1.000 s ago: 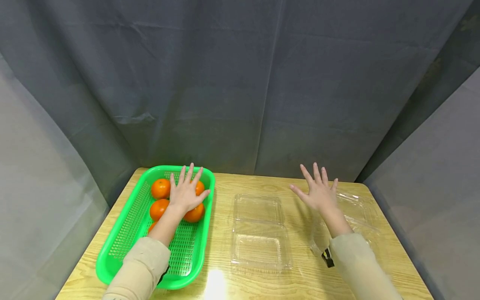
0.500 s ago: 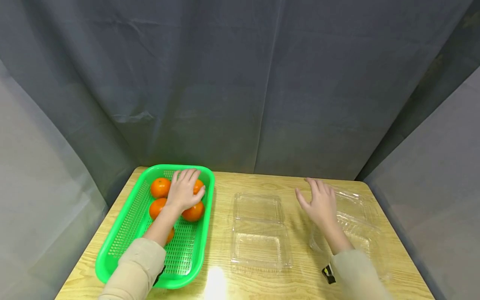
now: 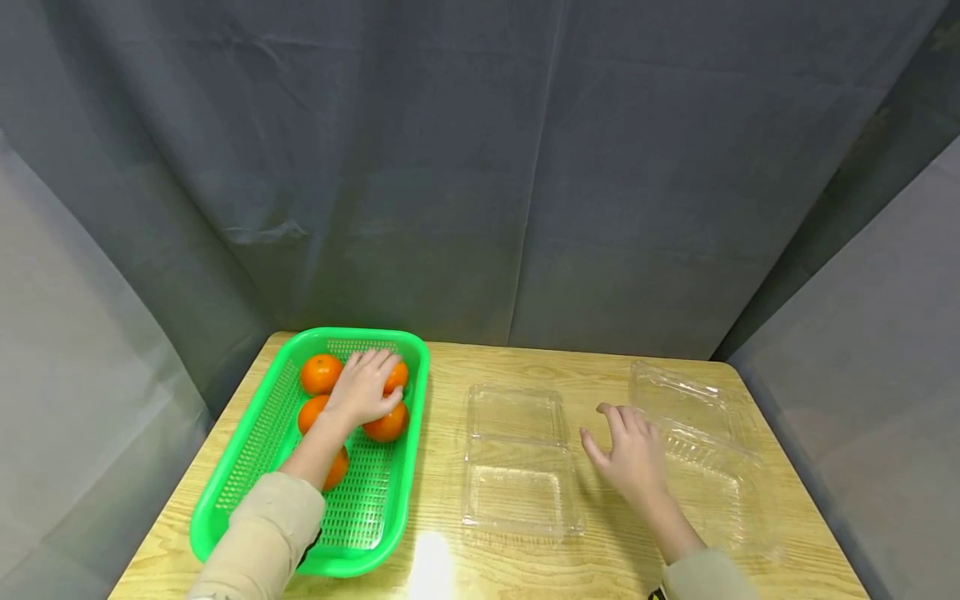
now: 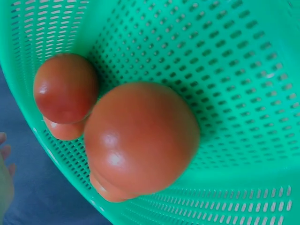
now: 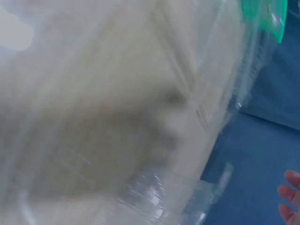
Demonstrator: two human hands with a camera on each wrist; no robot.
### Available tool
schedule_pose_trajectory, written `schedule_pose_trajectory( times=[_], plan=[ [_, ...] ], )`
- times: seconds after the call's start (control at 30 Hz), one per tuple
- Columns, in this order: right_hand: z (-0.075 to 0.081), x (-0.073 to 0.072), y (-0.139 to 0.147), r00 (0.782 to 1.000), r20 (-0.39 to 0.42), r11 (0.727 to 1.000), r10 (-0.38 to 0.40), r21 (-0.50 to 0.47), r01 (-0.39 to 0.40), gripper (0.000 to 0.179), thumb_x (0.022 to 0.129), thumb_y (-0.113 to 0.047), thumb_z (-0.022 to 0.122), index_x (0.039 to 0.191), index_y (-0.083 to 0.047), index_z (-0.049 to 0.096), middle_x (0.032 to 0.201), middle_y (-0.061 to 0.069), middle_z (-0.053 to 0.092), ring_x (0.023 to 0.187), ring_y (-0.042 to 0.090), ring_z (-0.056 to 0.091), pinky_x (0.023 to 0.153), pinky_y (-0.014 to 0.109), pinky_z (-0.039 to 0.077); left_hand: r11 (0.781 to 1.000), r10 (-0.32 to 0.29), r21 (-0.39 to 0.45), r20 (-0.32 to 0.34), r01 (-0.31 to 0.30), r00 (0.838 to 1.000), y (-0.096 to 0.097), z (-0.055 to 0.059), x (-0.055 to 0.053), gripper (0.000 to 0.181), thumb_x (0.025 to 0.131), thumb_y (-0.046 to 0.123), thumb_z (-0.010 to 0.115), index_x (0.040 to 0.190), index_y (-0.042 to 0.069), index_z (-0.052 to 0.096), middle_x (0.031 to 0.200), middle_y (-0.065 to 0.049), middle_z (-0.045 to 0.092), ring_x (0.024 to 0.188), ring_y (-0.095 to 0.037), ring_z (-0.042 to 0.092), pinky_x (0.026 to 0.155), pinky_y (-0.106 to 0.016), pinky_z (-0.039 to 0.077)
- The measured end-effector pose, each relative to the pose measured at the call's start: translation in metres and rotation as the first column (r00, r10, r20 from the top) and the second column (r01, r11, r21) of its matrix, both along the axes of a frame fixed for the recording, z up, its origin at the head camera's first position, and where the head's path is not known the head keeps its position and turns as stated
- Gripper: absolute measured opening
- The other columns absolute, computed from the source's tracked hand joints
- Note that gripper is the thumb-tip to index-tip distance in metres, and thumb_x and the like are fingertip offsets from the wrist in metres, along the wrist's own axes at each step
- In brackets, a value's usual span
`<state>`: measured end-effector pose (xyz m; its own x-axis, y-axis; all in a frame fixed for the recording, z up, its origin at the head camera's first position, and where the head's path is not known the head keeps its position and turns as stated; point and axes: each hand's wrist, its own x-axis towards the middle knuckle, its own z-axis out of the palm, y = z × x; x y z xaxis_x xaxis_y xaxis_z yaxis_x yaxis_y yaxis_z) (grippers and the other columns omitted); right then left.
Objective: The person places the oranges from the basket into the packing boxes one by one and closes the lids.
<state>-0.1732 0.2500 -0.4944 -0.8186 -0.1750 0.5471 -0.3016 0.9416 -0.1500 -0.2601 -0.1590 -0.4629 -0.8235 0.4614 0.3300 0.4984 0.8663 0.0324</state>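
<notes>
The left hand (image 3: 362,385) is over the far part of a green plastic basket (image 3: 367,508), its fingers loosely bent downward beside the far-right orange (image 3: 396,377). In the left wrist view its fingertips show at the edge of the picture, apart from the fruit, and it grips nothing there; whether some hidden part of the hand touches an orange I cannot tell. The right hand (image 3: 633,454) is held with thumb and fingers wide apart and slightly curved, holding nothing, near the inner side of the clear plastic packaging on the right (image 3: 712,458).

Four more oranges show in the basket: one at far left (image 3: 320,374), one just nearer (image 3: 311,412), one partly behind the left forearm (image 3: 336,468) and one by the right wall (image 3: 386,423). Between the hands, a clear clamshell container (image 3: 517,458) lies unfolded, one half behind the other. The packaging on the right also lies spread out at a slant, partly covered by the right arm; how many pieces it holds is unclear.

Both arms wear beige sleeves (image 3: 262,533). Everything rests on a wood-grain bench (image 3: 450,383), with a bright glare at its near edge. Dark grey cloth (image 3: 420,167) hangs behind, with paler panels (image 3: 67,333) at either side.
</notes>
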Motion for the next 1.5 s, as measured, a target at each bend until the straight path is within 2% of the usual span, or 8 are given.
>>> schedule_pose_trajectory(
  times=[0.27,0.5,0.67,0.8,0.97,1.23,1.5],
  plan=[
    [-0.022,0.023,-0.007,1.0,0.0,1.0,0.015,0.002,-0.015,0.047,0.076,-0.038,0.062,0.105,-0.002,0.057,0.095,0.016,0.061,0.086,0.035,0.058,0.072,0.049,0.044,0.998,-0.025,-0.049,0.135,0.032,0.991,-0.005,-0.007,0.002,0.049,0.082,0.03,0.053,0.124,0.005,0.051,0.13,-0.015,0.049,0.12,-0.035,0.042,0.099,-0.053,0.031],
    [-0.033,0.036,-0.012,1.0,0.009,1.0,0.002,-0.001,-0.002,0.048,0.074,-0.041,0.061,0.102,-0.002,0.058,0.093,0.016,0.062,0.085,0.035,0.059,0.07,0.047,0.045,0.997,-0.015,-0.07,0.277,0.036,0.961,-0.009,-0.016,0.0,0.055,0.085,0.033,0.053,0.132,0.005,0.046,0.137,-0.016,0.042,0.128,-0.037,0.034,0.102,-0.054,0.026],
    [-0.04,0.042,-0.012,0.999,0.043,1.0,-0.02,-0.007,0.02,0.048,0.074,-0.041,0.063,0.102,-0.002,0.058,0.094,0.016,0.062,0.086,0.035,0.059,0.071,0.047,0.045,0.995,-0.038,-0.075,0.303,0.064,0.952,-0.008,-0.021,-0.001,0.058,0.082,0.034,0.055,0.132,0.007,0.046,0.137,-0.015,0.041,0.128,-0.037,0.034,0.101,-0.056,0.027],
    [-0.046,0.046,-0.013,0.997,0.069,0.999,-0.036,-0.011,0.037,0.048,0.074,-0.041,0.063,0.102,-0.003,0.058,0.096,0.015,0.061,0.088,0.034,0.059,0.073,0.047,0.044,0.993,-0.053,-0.083,0.34,0.086,0.939,-0.006,-0.023,0.0,0.06,0.08,0.036,0.058,0.132,0.009,0.045,0.137,-0.014,0.041,0.127,-0.035,0.035,0.1,-0.056,0.029],
    [-0.052,0.05,-0.014,0.995,0.086,0.998,-0.056,-0.02,0.058,0.047,0.074,-0.042,0.062,0.102,-0.004,0.058,0.095,0.013,0.061,0.087,0.033,0.059,0.073,0.047,0.044,0.993,-0.035,-0.087,0.404,0.077,0.914,-0.005,-0.023,0.002,0.064,0.078,0.039,0.061,0.133,0.011,0.043,0.141,-0.015,0.036,0.129,-0.037,0.032,0.101,-0.055,0.027],
    [-0.058,0.056,-0.016,0.99,0.125,0.998,-0.066,-0.015,0.068,0.048,0.074,-0.041,0.062,0.104,-0.004,0.057,0.097,0.013,0.06,0.09,0.033,0.056,0.082,0.05,0.04,0.992,-0.013,-0.107,0.465,0.071,0.885,-0.005,-0.025,0.004,0.071,0.076,0.042,0.063,0.135,0.01,0.041,0.144,-0.017,0.03,0.132,-0.04,0.026,0.103,-0.055,0.024],
    [-0.061,0.059,-0.019,0.989,0.126,0.997,-0.074,0.036,0.07,0.047,0.073,-0.04,0.065,0.1,-0.002,0.058,0.095,0.012,0.059,0.089,0.032,0.055,0.084,0.05,0.04,0.991,0.005,-0.121,0.486,0.062,0.874,-0.005,-0.028,0.002,0.075,0.073,0.04,0.066,0.137,0.01,0.039,0.145,-0.016,0.029,0.132,-0.04,0.024,0.104,-0.054,0.023]
  ],
)
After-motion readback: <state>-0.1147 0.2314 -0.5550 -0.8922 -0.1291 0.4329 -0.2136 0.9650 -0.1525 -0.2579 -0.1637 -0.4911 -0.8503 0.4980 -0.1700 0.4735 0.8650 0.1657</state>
